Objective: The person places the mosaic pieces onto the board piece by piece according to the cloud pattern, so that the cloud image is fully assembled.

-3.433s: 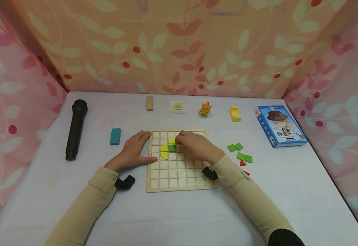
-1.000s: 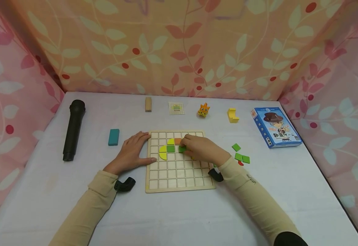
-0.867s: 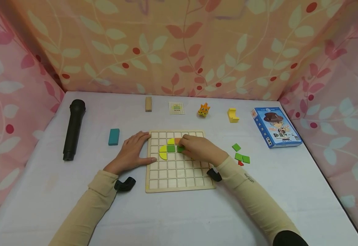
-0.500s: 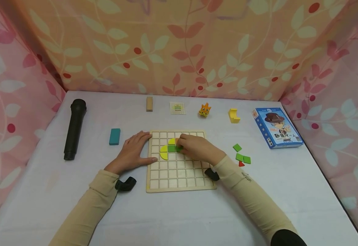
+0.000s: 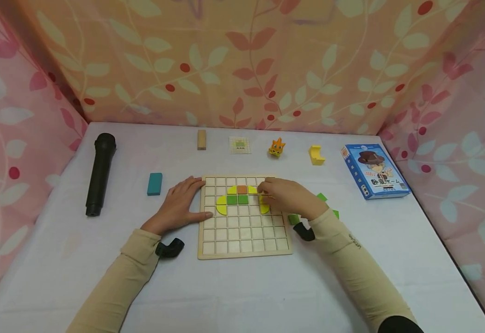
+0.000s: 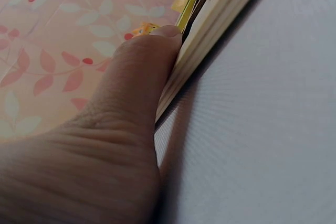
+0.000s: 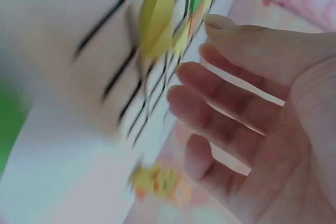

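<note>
Left hand: your left hand [image 5: 181,203] lies flat on the desk [image 5: 242,291] at the left edge of the wooden grid board [image 5: 244,247]. Its fingers are straight and hold nothing. In the left wrist view the thumb presses against the board's side.

Right hand: your right hand [image 5: 287,198] sits over the right part of the board, just beside the yellow half-round piece [image 5: 264,206]. The right wrist view shows the fingers [image 7: 231,98] spread and relaxed, holding nothing; whether the tips touch that piece you cannot tell.

Board: it lies on the desk between your two hands, near the middle.

Pieces on the board: two green squares [image 5: 237,200] sit side by side in one row. An orange square [image 5: 242,189] stands in the row behind them, with yellow curved pieces on either side of it. Another yellow half-round [image 5: 221,206] lies at the left end of the green pair.

Loose pieces: a few green tiles [image 5: 294,218] lie on the desk just right of the board, partly hidden by your right wrist.

Left of the board: a teal block [image 5: 154,183], and farther out a black microphone [image 5: 99,173].

Back row: a small wooden block [image 5: 201,139], a pattern card [image 5: 240,144], an orange toy figure [image 5: 276,147], a yellow block [image 5: 316,155].

Right side: a blue game box [image 5: 375,171].
</note>
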`<state>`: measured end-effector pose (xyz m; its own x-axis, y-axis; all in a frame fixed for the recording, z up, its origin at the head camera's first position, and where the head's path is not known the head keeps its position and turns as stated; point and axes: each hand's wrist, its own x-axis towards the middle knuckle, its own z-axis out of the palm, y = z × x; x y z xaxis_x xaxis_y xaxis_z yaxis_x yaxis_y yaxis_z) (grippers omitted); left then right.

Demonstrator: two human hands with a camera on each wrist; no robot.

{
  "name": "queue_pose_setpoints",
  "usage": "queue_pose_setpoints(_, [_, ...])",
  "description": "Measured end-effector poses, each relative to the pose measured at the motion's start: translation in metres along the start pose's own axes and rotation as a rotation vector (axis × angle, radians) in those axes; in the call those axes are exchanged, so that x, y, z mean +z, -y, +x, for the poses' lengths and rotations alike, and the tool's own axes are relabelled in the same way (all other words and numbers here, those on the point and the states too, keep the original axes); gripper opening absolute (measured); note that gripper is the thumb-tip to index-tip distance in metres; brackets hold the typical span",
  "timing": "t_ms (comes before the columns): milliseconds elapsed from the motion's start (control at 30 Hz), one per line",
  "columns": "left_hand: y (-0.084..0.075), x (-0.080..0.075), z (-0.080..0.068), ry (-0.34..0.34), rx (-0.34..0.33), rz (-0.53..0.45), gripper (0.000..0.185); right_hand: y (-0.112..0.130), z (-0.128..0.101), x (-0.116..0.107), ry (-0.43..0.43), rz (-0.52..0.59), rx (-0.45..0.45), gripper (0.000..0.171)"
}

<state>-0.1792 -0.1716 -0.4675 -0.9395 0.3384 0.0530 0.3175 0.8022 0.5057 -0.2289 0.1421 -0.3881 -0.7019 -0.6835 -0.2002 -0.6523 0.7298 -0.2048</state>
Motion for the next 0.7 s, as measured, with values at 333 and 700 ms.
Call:
queue_pose_setpoints(333, [0.002, 0.0, 0.0, 0.0, -0.009, 0.008, 0.097, -0.057, -0.055, -0.007, 0.025, 0.045, 0.319, 0.028])
queue_pose_setpoints(700, [-0.001, 0.0, -0.001, 0.006, -0.007, 0.002, 0.097, -0.095, -0.083, 0.002, 0.077, 0.109, 0.471, 0.038])
